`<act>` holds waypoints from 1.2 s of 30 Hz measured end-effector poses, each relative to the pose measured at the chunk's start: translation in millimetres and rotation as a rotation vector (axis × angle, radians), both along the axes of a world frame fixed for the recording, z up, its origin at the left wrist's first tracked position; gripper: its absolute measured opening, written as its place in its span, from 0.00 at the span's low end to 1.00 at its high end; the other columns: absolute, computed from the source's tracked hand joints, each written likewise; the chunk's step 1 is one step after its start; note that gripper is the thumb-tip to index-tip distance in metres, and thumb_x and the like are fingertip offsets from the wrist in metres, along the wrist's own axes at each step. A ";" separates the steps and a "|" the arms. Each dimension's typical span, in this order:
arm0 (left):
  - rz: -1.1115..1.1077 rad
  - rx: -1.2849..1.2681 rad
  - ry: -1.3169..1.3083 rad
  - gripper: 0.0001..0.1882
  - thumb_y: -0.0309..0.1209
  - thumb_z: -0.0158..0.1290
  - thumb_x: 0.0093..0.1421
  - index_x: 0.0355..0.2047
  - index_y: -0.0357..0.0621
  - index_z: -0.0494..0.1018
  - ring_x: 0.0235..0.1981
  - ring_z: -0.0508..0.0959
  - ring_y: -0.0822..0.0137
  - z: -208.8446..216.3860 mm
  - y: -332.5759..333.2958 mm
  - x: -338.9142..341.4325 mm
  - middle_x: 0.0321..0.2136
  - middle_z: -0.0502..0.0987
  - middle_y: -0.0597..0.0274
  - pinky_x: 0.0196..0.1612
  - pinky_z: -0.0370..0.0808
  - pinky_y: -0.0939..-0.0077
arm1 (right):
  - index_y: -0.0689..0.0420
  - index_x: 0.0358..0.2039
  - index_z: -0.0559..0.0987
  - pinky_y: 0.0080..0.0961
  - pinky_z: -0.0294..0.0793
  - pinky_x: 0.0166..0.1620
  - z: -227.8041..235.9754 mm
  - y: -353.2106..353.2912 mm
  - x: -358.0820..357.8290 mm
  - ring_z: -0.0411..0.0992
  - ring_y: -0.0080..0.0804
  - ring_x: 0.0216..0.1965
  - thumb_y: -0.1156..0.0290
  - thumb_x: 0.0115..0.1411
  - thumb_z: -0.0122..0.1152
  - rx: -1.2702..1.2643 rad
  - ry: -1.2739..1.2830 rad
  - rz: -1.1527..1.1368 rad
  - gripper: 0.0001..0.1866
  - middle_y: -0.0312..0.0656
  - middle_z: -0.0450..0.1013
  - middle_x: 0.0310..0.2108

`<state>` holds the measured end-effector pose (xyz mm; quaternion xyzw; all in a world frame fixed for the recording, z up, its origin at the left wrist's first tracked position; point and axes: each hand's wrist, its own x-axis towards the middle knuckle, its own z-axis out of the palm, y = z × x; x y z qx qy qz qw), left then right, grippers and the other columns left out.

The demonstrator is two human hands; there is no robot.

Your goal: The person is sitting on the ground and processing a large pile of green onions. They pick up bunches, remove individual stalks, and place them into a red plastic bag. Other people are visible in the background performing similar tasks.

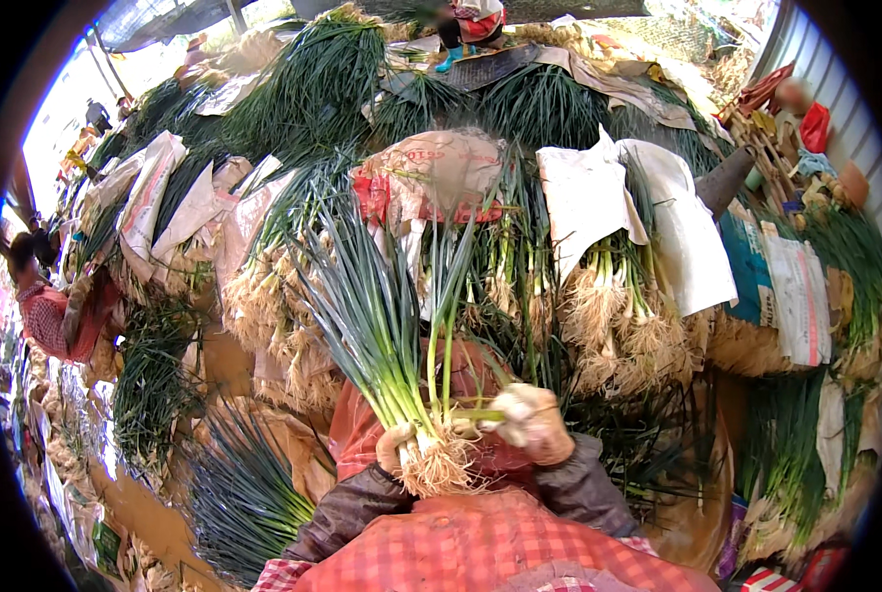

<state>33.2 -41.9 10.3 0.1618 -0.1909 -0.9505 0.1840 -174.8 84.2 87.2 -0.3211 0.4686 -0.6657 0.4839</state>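
A bunch of green onions (387, 380) stands in front of my chest, long green leaves fanning up and away, its tan roots (436, 466) hanging toward me. My left hand (394, 449) is closed round the lower left of this bunch; the stalks and roots partly hide its fingers. To the right of the roots, my right hand (533, 424), in what looks like a pale glove, is curled and somewhat blurred. From it a pale green onion stalk (476, 415) runs sideways to the bunch, its end pinched in the fingers.
Heaps of green onions (313, 84) lie beyond, some under white sacks (584, 202) and a red-printed sack (431, 168). Another pile (249, 493) rests on the floor at my left. A person in red checks (56, 316) sits farther left; another person (471, 25) is at the back.
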 end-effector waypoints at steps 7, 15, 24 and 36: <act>-0.160 -0.033 -0.046 0.46 0.49 0.53 0.51 0.60 0.22 0.57 0.36 0.77 0.59 15.0 -6.2 -2.5 0.41 0.75 0.46 0.43 0.76 0.67 | 0.57 0.38 0.83 0.16 0.66 0.25 -7.4 -12.2 -18.2 0.67 0.17 0.20 0.63 0.66 0.54 0.287 0.261 -0.111 0.13 0.34 0.76 0.30; 0.079 0.079 0.198 0.43 0.38 0.53 0.54 0.67 0.40 0.49 0.53 0.74 0.51 32.8 2.9 -8.0 0.61 0.63 0.43 0.52 0.75 0.54 | 0.58 0.32 0.75 0.34 0.73 0.32 -66.4 16.6 -14.3 0.73 0.43 0.30 0.66 0.63 0.55 -0.074 1.371 0.198 0.08 0.44 0.70 0.25; 0.062 0.082 0.116 0.33 0.36 0.56 0.53 0.60 0.45 0.62 0.58 0.67 0.36 13.2 3.8 -17.3 0.50 0.73 0.51 0.59 0.65 0.34 | 0.53 0.45 0.80 0.31 0.75 0.46 -62.4 113.0 -78.4 0.75 0.37 0.44 0.52 0.64 0.50 0.957 1.281 0.364 0.20 0.42 0.78 0.42; -0.092 0.072 0.216 0.36 0.36 0.58 0.52 0.60 0.38 0.60 0.51 0.74 0.49 29.2 -19.2 -5.0 0.42 0.76 0.52 0.55 0.73 0.49 | 0.59 0.42 0.78 0.35 0.77 0.36 -35.2 -73.8 -80.1 0.76 0.37 0.39 0.58 0.69 0.46 0.447 0.712 -0.097 0.19 0.48 0.78 0.37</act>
